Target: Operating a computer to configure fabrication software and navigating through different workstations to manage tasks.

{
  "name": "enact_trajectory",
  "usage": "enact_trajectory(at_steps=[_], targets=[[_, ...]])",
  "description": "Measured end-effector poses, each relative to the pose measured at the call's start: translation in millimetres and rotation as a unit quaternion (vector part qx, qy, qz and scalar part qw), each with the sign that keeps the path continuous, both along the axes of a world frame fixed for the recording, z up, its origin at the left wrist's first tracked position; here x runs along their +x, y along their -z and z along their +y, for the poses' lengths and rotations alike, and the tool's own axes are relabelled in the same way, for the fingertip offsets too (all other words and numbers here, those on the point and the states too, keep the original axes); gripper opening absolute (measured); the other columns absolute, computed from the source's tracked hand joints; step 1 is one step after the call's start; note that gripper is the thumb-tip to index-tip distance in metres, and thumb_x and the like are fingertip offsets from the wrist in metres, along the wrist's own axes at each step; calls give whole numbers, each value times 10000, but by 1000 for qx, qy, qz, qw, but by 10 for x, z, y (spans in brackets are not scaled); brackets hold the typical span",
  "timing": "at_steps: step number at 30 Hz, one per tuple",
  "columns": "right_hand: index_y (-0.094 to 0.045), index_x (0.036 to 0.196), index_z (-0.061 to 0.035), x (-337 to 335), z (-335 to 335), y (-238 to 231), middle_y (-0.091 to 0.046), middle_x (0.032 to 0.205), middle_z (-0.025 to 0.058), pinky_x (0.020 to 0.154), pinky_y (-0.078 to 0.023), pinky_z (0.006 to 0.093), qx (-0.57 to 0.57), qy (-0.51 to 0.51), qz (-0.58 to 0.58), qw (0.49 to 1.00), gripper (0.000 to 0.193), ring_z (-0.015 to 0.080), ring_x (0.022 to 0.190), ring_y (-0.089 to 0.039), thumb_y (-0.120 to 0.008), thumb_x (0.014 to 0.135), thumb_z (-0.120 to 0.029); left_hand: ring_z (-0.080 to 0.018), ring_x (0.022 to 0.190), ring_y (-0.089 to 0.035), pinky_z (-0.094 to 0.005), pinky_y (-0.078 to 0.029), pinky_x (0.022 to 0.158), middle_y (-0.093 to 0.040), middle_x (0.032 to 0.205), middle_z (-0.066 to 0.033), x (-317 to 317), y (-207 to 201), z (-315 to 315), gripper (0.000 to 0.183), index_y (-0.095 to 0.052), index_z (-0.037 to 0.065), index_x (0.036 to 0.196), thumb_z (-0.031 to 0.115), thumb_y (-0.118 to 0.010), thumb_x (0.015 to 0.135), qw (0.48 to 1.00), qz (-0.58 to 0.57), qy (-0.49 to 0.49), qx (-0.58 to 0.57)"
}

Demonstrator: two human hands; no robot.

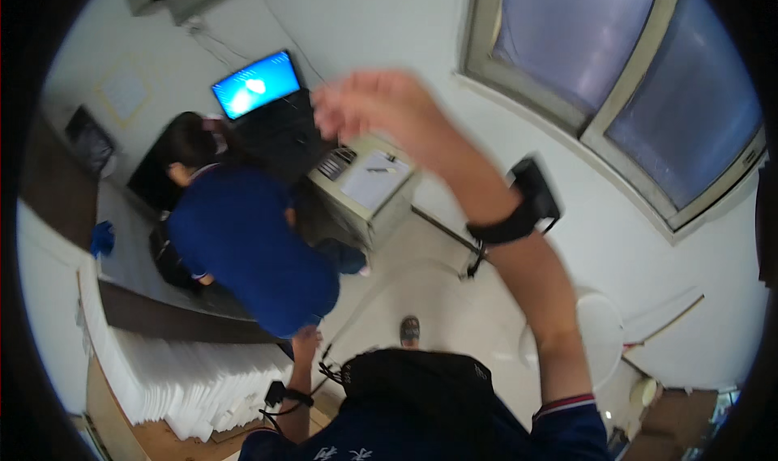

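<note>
White paper sheet (pixel 369 187) lies on the small pale worktop (pixel 327 185) near the wall, a pen (pixel 379 170) across it, long axis slanting upper right to lower left. The right hand (pixel 374 108) is raised and shows just above the paper in view, so the paper lies below it; depth between them unclear. Right hand is the nearer one: grip half curled, nothing seen in it, too blurred to tell if fingers and thumb meet. Left hand (pixel 306 343) is low, at the hem of a seated co-worker's blue shirt (pixel 251 242); contact and grip state can't be told. Beyond: dark keypad (pixel 335 165) beside the paper, lit monitor (pixel 258 84), white sheet stack (pixel 194 378) lower left.
</note>
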State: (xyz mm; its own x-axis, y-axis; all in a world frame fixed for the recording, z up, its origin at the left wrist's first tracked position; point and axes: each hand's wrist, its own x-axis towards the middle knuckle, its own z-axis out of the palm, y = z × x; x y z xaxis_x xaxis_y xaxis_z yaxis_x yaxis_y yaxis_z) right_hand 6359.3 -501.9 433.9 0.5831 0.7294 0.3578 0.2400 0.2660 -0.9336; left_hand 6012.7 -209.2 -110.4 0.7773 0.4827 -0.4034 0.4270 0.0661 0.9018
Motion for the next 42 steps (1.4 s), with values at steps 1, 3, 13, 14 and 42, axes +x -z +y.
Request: enact_trajectory(at_steps=[1,3,13,14,42], targets=[[-704,1191,40,207,-195,-264,-759,1015,113,855,-569,294,12,38,-11,999,331,157,939,-726,-610,1054,-247,-197,801,-740,-315,-547,651,-767,968,-93,379,-235,-152,237,-708,32,1216,127,-642,1009,1000,-1,-7,18],[-695,1211,48,757,-537,-487,-755,1022,119,876,-567,306,59,83,-46,994,354,179,971,-732,-574,1067,-252,-189,815,-746,-316,-558,675,-781,991,-90,800,-364,-118,264,-715,44,1241,134,-654,1001,998,15,11,52],[-744,1118,19,2882,-570,1104,-755,931,76,810,-548,298,-60,226,14,972,259,139,878,-701,-606,1054,-192,-206,880,-783,-352,-603,810,-804,955,-146,2505,-420,-222,327,-745,21,1192,189,-702,915,986,59,-3,154],[-742,1116,18,3070,-390,1328,-754,925,72,807,-547,295,-72,209,36,975,243,134,875,-700,-606,1051,-172,-205,885,-783,-353,-600,812,-804,958,-148,2760,-455,-177,324,-748,20,1178,207,-698,918,990,44,-24,131],[-407,1506,37,4636,5064,5465,-401,1556,311,1188,-369,563,-389,248,-278,843,798,499,1396,-440,-788,929,-362,-382,1630,-89,-541,-134,1305,-82,1755,-242,6229,439,3445,766,-147,-7,1673,503,-307,1124,701,550,-385,239]])
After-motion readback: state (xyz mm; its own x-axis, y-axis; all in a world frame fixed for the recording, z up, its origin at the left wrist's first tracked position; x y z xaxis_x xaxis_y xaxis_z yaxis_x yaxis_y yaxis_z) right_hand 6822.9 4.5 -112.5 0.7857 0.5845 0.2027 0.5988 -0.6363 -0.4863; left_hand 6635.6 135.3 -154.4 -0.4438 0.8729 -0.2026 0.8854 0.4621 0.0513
